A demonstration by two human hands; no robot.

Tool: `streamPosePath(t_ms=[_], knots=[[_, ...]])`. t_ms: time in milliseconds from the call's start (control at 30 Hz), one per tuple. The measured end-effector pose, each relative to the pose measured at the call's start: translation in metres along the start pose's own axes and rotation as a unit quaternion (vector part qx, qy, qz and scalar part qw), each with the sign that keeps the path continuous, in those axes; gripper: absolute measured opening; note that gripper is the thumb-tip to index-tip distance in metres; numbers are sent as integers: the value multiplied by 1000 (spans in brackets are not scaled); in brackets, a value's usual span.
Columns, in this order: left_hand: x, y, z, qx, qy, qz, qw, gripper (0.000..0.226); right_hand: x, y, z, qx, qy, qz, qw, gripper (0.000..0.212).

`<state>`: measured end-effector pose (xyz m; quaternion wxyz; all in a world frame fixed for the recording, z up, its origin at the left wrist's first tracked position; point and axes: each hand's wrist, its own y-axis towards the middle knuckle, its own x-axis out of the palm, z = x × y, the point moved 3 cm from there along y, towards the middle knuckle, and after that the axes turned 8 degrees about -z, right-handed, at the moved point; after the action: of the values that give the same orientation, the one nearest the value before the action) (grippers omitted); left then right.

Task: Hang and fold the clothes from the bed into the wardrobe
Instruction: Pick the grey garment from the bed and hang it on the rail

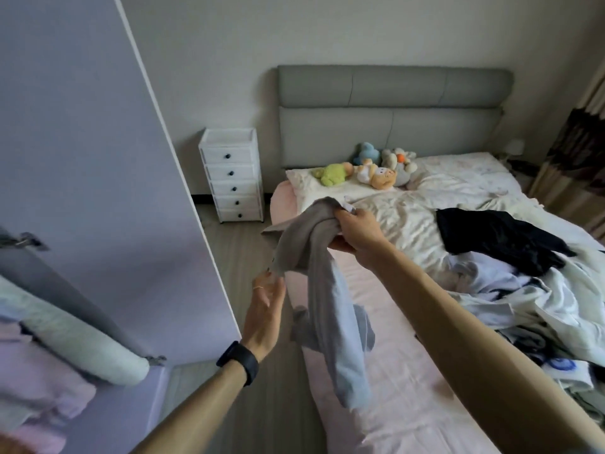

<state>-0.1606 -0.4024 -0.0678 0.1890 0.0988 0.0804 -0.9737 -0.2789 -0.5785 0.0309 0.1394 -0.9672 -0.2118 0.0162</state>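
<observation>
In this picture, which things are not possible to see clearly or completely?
Head view throughout.
- Type of the grey garment: bunched in the right hand.
- Whether the left hand pinches its hem: cloth covers the fingertips.
- Wardrobe inside: mostly cut off by the left and bottom edges.
- Clothes pile: overlapping, cut by the right edge.

No text, label or number can be read anywhere.

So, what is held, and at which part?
The right hand grips the grey garment by its bunched upper end. The left hand, fingers straight, is at its side edge, not gripping.
</observation>
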Motion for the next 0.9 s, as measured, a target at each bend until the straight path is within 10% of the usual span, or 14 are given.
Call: streamPosePath(t_ms=[167,367,467,633,900], knots=[[14,-6,-42,-55,275,-127,951,42,16,3,0,20,123,26,992,13],[-51,22,-31,-122,215,-73,966,28,7,21,25,-10,52,51,997,18],[-76,39,-10,-137,126,-79,979,31,20,-2,61,-33,-140,-29,989,77],[-109,55,-2,-200,9,4,980,20,71,-59,126,-88,-266,-343,896,96],[-162,18,-20,-253,-90,147,952,39,147,-31,101,-223,-281,-320,877,12]])
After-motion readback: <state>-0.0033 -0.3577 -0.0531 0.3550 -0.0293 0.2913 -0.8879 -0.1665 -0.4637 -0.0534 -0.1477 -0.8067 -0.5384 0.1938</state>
